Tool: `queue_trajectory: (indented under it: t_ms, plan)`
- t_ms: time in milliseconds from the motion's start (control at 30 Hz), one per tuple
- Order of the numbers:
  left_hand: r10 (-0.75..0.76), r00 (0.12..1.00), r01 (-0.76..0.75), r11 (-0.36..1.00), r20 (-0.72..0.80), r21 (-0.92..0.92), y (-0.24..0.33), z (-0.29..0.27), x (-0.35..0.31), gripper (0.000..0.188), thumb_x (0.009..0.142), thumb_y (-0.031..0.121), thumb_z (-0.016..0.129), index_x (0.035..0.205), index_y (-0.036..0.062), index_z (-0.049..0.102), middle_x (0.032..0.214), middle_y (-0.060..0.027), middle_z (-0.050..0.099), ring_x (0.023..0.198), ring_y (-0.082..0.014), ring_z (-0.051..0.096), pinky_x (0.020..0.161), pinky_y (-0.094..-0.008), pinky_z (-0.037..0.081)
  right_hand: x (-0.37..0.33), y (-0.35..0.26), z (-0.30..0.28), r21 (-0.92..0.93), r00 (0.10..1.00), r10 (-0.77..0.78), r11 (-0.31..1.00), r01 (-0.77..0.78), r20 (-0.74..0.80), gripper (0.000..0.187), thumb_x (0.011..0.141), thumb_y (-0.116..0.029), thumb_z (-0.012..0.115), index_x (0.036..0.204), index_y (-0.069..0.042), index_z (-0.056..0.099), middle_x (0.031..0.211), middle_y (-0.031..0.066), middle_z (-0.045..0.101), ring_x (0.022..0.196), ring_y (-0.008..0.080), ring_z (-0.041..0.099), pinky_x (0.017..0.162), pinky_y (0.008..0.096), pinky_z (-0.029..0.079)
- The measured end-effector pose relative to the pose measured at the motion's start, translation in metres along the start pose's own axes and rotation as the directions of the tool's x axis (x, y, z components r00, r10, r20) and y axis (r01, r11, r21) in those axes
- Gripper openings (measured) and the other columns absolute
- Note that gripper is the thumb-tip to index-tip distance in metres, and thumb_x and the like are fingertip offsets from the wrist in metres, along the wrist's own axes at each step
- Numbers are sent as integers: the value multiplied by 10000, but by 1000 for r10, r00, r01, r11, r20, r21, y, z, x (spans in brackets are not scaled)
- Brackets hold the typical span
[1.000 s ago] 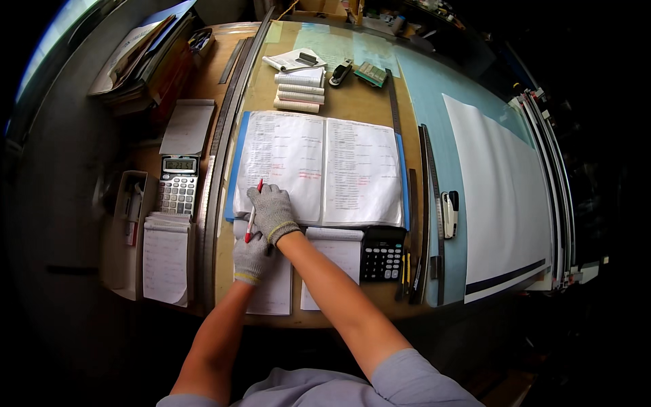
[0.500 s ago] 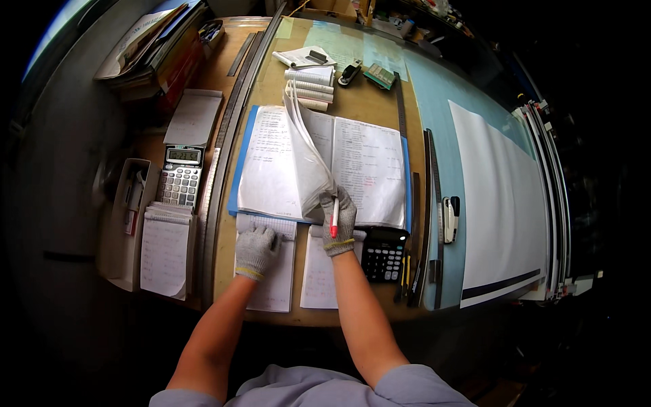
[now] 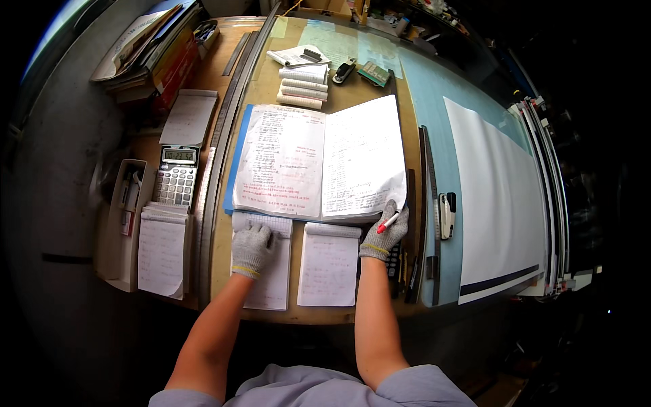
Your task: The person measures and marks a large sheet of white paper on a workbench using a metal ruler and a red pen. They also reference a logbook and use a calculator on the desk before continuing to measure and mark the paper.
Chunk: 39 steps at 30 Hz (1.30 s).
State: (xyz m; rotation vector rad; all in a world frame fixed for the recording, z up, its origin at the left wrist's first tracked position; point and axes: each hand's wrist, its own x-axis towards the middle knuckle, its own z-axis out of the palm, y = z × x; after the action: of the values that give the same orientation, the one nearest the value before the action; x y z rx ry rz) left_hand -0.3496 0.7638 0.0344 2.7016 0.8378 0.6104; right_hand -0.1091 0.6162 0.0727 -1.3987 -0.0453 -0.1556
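A ledger [image 3: 281, 156] with handwritten pages lies spread in a blue folder [image 3: 237, 163]. My right hand [image 3: 385, 232], in a grey knit glove, is at the book's lower right corner. It grips a white pen with a red end [image 3: 386, 222], and its fingertips touch the corner of the raised right page [image 3: 363, 152]. My left hand [image 3: 253, 249], gloved alike, lies on a notepad [image 3: 271, 288] just below the book, fingers laid on the paper with the thumb apart. Between my hands is a second notepad [image 3: 329, 264].
A dark calculator [image 3: 392, 261] is partly covered by my right hand. Further right are a stapler [image 3: 447, 216] and a large white sheet [image 3: 498, 210]. On the left stand a silver calculator [image 3: 175, 178] and an open box [image 3: 125, 224]. Rolled pads [image 3: 302, 88] sit beyond the book.
My right hand has moved right from the book's middle to its lower right corner, pen still in it. The lifted pages have turned over, showing a different spread. My left hand has stayed put.
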Motion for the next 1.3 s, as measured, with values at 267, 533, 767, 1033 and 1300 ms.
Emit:
queue_trajectory:
  t_ms: [267, 533, 767, 1033, 1300]
  plan:
    - [-29, 999, 29, 1000, 13, 12, -4, 4, -4, 189, 808, 233, 731, 741, 114, 601, 768, -124, 624, 733, -340, 614, 676, -469, 486, -27, -25, 19, 25, 979, 134, 990, -139, 153, 189, 990, -99, 656, 1105, 48, 620, 990, 64, 668, 872, 113, 587, 800, 281, 505]
    - [-11, 1000, 11, 999, -3, 45, -6, 6, -8, 156, 784, 210, 734, 782, 117, 609, 820, -117, 631, 766, -327, 618, 708, -469, 478, -24, -15, 17, -663, 843, 142, 689, 293, 519, 613, 802, -367, 841, 1258, -61, 569, 1236, 252, 630, 1160, 421, 618, 979, 488, 501]
    - [78, 984, -68, 995, -163, 66, 2, -4, 1, 523, 799, 256, 741, 1271, 119, 562, 1316, -131, 549, 1212, -384, 514, 1027, -532, 378, 31, -6, -1, -991, 910, 405, -53, 126, 94, 971, 808, -493, 805, 1532, -57, 327, 1469, 287, 476, 1413, 405, 426, 1176, 516, 324]
    - [-30, 995, 13, 983, 93, 183, 2, -2, 8, 730, 883, 442, 662, 1517, 144, 456, 1575, -139, 411, 1469, -391, 326, 1236, -535, 183, 19, 22, 18, -678, 908, -38, 652, 340, 418, 372, 840, -29, 669, 1203, -108, 648, 1013, 183, 719, 961, 352, 684, 945, 448, 469]
    - [-49, 992, 29, 986, 120, 164, 3, -7, 11, 701, 880, 379, 673, 1501, 120, 474, 1558, -168, 429, 1469, -399, 324, 1241, -527, 177, -39, -17, 32, -235, 691, -229, 829, 508, 685, 274, 789, -143, 807, 981, -56, 632, 945, 124, 676, 927, 336, 643, 837, 427, 521]
